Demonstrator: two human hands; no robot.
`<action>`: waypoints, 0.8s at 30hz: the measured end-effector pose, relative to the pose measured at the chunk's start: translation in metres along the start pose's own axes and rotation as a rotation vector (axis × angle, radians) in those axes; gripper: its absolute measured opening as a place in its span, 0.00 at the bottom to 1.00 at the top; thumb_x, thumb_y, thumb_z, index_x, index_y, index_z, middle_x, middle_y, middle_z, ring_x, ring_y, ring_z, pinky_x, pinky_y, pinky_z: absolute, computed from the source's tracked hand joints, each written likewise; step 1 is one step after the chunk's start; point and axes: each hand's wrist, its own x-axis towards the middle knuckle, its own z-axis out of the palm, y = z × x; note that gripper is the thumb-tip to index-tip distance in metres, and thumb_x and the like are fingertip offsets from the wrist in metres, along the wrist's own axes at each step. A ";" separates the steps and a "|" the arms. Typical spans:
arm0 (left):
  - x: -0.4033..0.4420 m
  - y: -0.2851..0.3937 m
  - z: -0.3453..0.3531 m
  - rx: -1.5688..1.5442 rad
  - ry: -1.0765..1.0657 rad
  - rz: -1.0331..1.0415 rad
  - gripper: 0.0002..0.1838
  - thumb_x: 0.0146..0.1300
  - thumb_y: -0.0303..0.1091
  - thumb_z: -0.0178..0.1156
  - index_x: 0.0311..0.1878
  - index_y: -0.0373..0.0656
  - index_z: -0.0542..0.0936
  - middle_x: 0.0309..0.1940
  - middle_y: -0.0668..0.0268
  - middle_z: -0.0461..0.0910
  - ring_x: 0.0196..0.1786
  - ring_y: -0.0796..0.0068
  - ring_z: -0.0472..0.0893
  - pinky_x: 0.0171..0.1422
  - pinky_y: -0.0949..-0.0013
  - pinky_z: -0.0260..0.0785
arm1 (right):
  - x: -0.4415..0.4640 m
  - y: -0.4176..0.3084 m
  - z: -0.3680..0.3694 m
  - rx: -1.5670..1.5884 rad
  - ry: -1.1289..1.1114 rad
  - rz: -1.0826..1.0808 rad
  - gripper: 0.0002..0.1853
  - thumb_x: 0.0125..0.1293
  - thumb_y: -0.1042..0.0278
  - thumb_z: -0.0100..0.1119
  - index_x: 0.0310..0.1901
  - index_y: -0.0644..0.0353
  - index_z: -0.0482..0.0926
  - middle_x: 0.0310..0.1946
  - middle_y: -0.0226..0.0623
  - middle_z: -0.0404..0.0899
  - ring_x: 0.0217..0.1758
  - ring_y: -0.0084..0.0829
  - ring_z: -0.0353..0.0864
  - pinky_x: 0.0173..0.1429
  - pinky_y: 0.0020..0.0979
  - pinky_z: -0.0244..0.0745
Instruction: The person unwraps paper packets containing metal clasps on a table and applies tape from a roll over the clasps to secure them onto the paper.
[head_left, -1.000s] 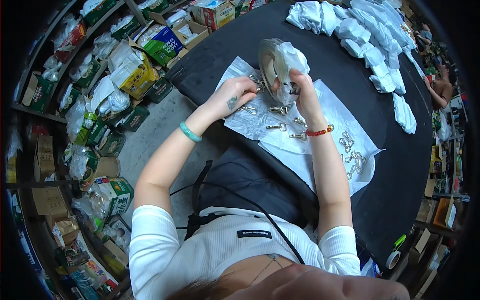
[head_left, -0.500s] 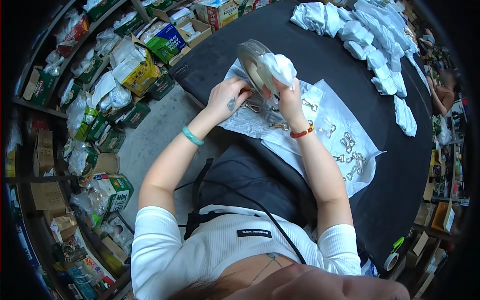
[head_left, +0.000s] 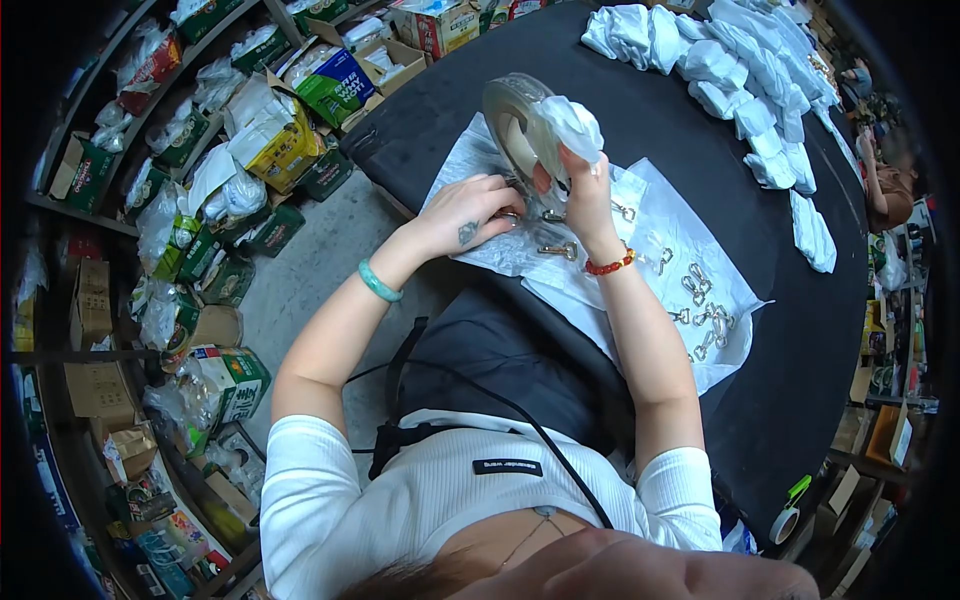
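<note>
My right hand (head_left: 587, 195) grips a large roll of clear tape (head_left: 512, 125) with a white wrapped bundle (head_left: 575, 127) against it, raised over the white sheet (head_left: 500, 250). Beside the roll, my left hand (head_left: 468, 212) has its fingers curled at a metal clasp (head_left: 510, 218), partly hidden under the fingertips. Metal snap hooks (head_left: 557, 250) lie on the sheet between my hands. Further right, several more hooks (head_left: 696, 284) rest on the same white wrapping.
Many white wrapped bundles (head_left: 740, 110) are piled at the table's (head_left: 800, 330) far right. A tape roll with a green part (head_left: 785, 522) sits by the near right edge. Shelves with boxes (head_left: 280, 150) stand left. A person (head_left: 890, 190) is at far right.
My right hand first swung left with the tape roll and bundle, uncovering hooks, then shifted slightly right. My left hand has come down a little toward the sheet's near edge.
</note>
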 end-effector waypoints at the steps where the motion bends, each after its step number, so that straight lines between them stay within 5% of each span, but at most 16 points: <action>1: 0.000 -0.001 0.000 0.003 -0.004 0.009 0.07 0.55 0.31 0.62 0.38 0.42 0.79 0.33 0.66 0.77 0.37 0.66 0.76 0.42 0.67 0.68 | 0.000 -0.002 0.001 0.004 0.006 -0.012 0.13 0.65 0.65 0.48 0.37 0.68 0.78 0.20 0.33 0.76 0.20 0.23 0.70 0.25 0.23 0.63; 10: 0.007 0.010 -0.015 -0.004 -0.139 0.028 0.09 0.55 0.30 0.62 0.40 0.41 0.79 0.35 0.64 0.78 0.34 0.65 0.76 0.42 0.69 0.70 | 0.000 0.013 -0.001 -0.137 0.014 -0.070 0.13 0.65 0.66 0.48 0.38 0.68 0.78 0.21 0.35 0.77 0.21 0.23 0.70 0.26 0.24 0.64; 14: 0.005 0.019 -0.031 -0.407 0.175 -0.206 0.05 0.55 0.28 0.62 0.36 0.42 0.79 0.36 0.65 0.79 0.33 0.65 0.78 0.41 0.67 0.70 | -0.003 0.016 -0.010 -0.141 -0.011 -0.063 0.12 0.65 0.69 0.47 0.40 0.69 0.78 0.22 0.36 0.78 0.21 0.23 0.71 0.26 0.23 0.65; 20: -0.018 0.010 0.006 -0.249 0.256 -0.126 0.03 0.54 0.28 0.62 0.32 0.40 0.80 0.34 0.65 0.79 0.33 0.66 0.77 0.40 0.68 0.70 | -0.006 -0.002 -0.007 -0.071 -0.082 0.041 0.17 0.69 0.62 0.43 0.49 0.66 0.73 0.31 0.36 0.77 0.26 0.23 0.72 0.30 0.23 0.66; 24: -0.028 0.019 0.018 -0.006 0.402 -0.205 0.04 0.53 0.29 0.63 0.29 0.39 0.80 0.32 0.66 0.78 0.32 0.66 0.76 0.39 0.68 0.69 | -0.013 -0.021 -0.003 0.044 -0.063 -0.016 0.11 0.63 0.71 0.47 0.40 0.69 0.78 0.22 0.35 0.77 0.20 0.24 0.70 0.27 0.23 0.65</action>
